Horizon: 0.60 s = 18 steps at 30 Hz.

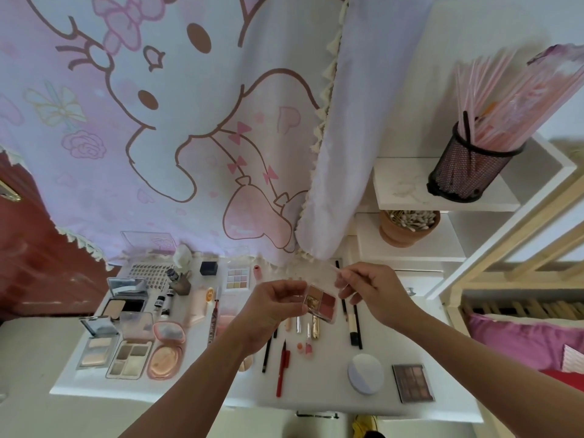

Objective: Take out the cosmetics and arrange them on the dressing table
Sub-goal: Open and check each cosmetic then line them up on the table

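Palette [319,301] pinched in my left hand [275,306], right hand [374,290] seemingly pinching its lid [331,269]; loose grip drops it on worktop [319,385].

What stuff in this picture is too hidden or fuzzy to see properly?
All in the head view:
- Small palette: its left edge is covered by the left hand.
- Clear piece pinched by the right hand: too blurred to identify.
- Beige sponge: partly hidden behind the left forearm.
- Tiny bottles: labels too small to read.
- Yellow thing: cut off by the bottom edge.
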Tool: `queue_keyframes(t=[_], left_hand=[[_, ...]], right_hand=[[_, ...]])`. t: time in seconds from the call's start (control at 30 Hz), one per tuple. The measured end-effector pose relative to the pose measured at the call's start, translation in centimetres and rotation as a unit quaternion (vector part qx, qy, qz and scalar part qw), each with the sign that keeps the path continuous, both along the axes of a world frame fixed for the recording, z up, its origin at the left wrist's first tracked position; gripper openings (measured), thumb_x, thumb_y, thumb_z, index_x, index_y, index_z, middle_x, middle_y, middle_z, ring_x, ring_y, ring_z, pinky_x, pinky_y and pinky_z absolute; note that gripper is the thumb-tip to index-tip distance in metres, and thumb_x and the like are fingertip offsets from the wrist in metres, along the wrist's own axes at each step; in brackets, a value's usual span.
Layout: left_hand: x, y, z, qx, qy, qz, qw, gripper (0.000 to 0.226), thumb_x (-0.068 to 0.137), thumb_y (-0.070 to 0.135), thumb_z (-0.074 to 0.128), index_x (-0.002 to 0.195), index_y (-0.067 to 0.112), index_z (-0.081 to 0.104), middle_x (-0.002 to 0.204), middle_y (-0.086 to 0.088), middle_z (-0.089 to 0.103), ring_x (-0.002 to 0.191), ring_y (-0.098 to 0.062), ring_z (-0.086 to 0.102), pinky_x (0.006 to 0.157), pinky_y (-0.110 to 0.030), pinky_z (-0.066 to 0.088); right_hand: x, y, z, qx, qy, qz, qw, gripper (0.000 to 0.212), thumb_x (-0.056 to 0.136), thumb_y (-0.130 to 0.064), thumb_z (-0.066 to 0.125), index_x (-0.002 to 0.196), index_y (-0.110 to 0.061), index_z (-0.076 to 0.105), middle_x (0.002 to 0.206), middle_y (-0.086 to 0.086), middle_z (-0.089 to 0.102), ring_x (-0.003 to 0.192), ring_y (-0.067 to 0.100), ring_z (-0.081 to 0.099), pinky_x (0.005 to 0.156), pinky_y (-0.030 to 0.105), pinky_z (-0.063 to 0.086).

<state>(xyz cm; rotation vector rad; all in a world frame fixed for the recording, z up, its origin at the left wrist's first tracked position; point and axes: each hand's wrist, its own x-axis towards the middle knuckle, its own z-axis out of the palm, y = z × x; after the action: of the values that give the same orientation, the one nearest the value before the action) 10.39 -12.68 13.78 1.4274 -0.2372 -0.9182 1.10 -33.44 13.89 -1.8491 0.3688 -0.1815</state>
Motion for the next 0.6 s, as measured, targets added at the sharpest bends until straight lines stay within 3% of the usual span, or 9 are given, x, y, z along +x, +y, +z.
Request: queue_keyframes(t=[0.23,0.43,0.6], left_hand=[[-2.8,0.9,-3.9,0.114,-0.015,0.042,0.992,0.025,0.076,-0.014,0.071,0.099,-0.007,0.066,0.08,-0.021,0.07,0.064,-0.025,0.069,0.063,-0.033,0.06],[-6.4,1.4,-9.4,0.205,0.014,0.068,0.976,0.017,0.076,-0.011,0.069,0.086,0.002,0.067,0.078,-0.019,0.069,0.067,-0.023,0.067,0.065,-0.031,0.06],[-8.5,1.3,-13.4,0.267,0.05,0.044,0.961,0.024,0.079,-0.002,0.067,0.103,-0.001,0.065,0.082,-0.012,0.069,0.071,-0.024,0.068,0.077,-0.04,0.06]], right_hand=[[-0.9,0.0,-4.1,0.017,0.08,-0.004,0.997,0.019,0.099,-0.01,0.054,0.09,-0.008,0.071,0.081,0.005,0.074,0.07,0.02,0.072,0.061,0.031,0.057],[-2.4,1.2,-9.4,0.017,0.173,0.013,0.985,0.019,0.099,-0.011,0.054,0.09,-0.011,0.07,0.084,0.005,0.073,0.071,0.018,0.071,0.065,0.031,0.058],[-2.9,1.7,-12.6,-0.013,0.234,0.047,0.971,0.019,0.099,-0.014,0.055,0.089,-0.011,0.071,0.086,0.003,0.073,0.074,0.018,0.071,0.063,0.024,0.056]])
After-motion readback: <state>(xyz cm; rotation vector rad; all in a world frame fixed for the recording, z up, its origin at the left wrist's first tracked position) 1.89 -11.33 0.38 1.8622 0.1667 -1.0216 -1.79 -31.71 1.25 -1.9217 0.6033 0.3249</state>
